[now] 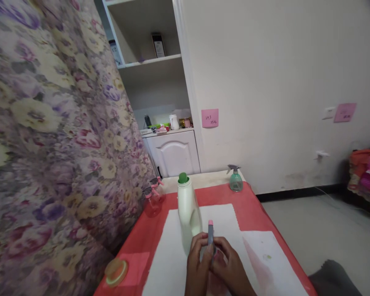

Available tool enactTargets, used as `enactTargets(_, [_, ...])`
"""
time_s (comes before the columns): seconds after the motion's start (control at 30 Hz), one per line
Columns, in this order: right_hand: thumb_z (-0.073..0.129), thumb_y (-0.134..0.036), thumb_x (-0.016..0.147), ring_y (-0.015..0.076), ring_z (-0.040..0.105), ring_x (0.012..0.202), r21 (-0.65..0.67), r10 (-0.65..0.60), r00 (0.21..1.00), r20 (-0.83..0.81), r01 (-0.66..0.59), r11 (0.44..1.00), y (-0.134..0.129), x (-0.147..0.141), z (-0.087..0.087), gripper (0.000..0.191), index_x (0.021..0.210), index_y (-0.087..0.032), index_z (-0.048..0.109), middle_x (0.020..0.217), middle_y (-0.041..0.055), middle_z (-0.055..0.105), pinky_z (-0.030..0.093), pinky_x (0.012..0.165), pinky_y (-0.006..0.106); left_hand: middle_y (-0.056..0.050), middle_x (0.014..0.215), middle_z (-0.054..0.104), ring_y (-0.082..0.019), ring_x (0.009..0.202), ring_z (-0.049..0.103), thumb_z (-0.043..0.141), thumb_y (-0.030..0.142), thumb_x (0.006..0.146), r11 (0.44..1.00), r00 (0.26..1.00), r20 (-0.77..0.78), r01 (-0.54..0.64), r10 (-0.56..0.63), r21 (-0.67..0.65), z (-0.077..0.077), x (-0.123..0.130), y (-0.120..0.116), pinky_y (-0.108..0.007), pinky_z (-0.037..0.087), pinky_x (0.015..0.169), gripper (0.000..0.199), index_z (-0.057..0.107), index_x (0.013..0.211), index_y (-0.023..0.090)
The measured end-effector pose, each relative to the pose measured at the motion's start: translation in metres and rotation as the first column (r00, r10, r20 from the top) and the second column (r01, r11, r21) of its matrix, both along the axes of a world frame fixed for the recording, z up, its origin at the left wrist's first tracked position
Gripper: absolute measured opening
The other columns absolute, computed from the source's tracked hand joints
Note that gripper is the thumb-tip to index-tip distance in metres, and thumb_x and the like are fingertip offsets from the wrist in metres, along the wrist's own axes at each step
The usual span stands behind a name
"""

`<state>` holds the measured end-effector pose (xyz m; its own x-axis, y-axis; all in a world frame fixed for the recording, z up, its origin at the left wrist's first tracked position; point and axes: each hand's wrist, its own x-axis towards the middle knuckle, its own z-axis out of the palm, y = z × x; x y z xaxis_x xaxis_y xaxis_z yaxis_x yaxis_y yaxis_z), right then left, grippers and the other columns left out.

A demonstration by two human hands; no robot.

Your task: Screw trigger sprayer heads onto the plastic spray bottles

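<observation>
Both hands meet low in the middle, around a small spray bottle (210,234) with a grey head and a pink nozzle tip. My left hand (199,259) has its thumb and fingers closed on the grey head. On the other side, my right hand (231,265) curls its fingers about the part below the head. A reddish see-through body shows partly between the palms; much of it is hidden. Just beyond my left hand stands a pale green jug (187,211) with a side handle. Its outer cap is off, and a green piece (183,177) shows at its mouth.
Pink spray bottles (152,203) stand at the table's left edge, beside a floral curtain (64,123). A green spray bottle (236,182) is at the far right corner. A round cap-like piece (116,271) lies front left. White paper (160,257) covers part of the red tabletop (249,205).
</observation>
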<state>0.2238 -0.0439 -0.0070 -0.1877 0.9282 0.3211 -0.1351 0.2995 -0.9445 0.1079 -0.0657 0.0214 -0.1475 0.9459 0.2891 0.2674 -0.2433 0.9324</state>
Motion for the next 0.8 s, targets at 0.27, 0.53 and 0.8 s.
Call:
enactTargets(0.27, [0.056,-0.037,0.089,0.0249,0.06,0.112,0.208,0.051,0.997,0.052,-0.061,0.976,0.0,0.011,0.0,0.023,0.106,-0.025,0.066,0.114,0.008,0.066,0.048,0.099,0.038,-0.011,0.112,0.065,-0.03,0.113,0.058,0.059,0.049,0.083,1.0,1.0,0.023,0.008,-0.008,-0.002,-0.002,-0.003,0.001,-0.045,0.043,0.103,0.03,0.072,0.085,0.022])
enactTargets(0.53, [0.067,-0.038,0.081,0.0226,0.065,0.098,0.116,-0.124,0.992,-0.02,0.126,0.985,-0.002,0.002,-0.01,0.018,0.091,-0.024,0.061,0.099,0.0049,0.068,0.052,0.088,0.031,-0.01,0.114,0.065,-0.03,0.116,0.057,0.058,0.048,0.084,0.999,1.0,0.015,0.027,-0.026,-0.034,0.001,-0.003,0.0,-0.044,0.041,0.104,0.029,0.072,0.087,0.022])
enactTargets(0.8, [0.055,-0.038,0.09,0.022,0.065,0.101,0.127,-0.008,1.0,0.001,0.008,0.992,-0.003,0.005,-0.004,0.023,0.105,-0.023,0.064,0.104,0.006,0.068,0.053,0.09,0.032,-0.009,0.099,0.068,-0.027,0.098,0.063,0.06,0.048,0.082,0.999,0.998,0.061,0.031,-0.028,-0.042,0.0,-0.006,0.002,-0.038,0.05,0.091,0.031,0.069,0.089,0.02])
